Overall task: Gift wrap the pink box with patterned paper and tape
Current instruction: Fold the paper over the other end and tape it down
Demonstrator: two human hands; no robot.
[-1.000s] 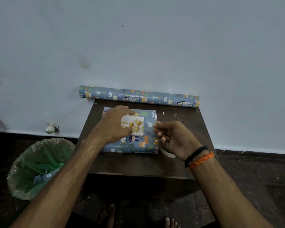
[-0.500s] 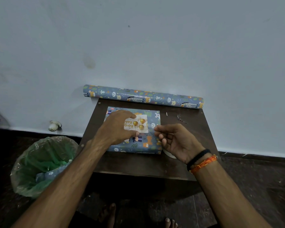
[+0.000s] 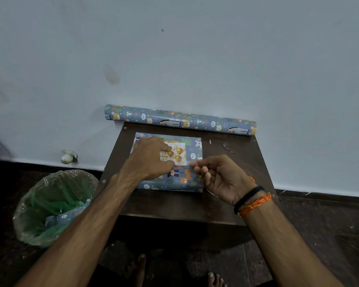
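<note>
hands settle over the card on the wrapped box

since a second ago the right hand (image 3: 222,179) has edged a little nearer the card's lower right corner, while the left hand (image 3: 151,158) has stayed planted on the card's left part. the wrapped box (image 3: 192,175) lies flat in the middle of the small dark table (image 3: 247,162), covered in blue animal-patterned paper. on its top sits a white greeting card (image 3: 177,154) printed with gold balloons. the left hand rests palm down over the card's left side, fingers bent and pressing it onto the box. the right hand hovers just beside the card's near right corner, thumb and forefinger brought together in a pinch; whether a strip of tape is between them cannot be told. part of a pale ring (image 3: 210,192) shows under that hand on the table. the paper roll (image 3: 180,119) lies along the table's far edge against the wall. a bin (image 3: 54,206) lined with green plastic stands on the floor to the left.
</note>
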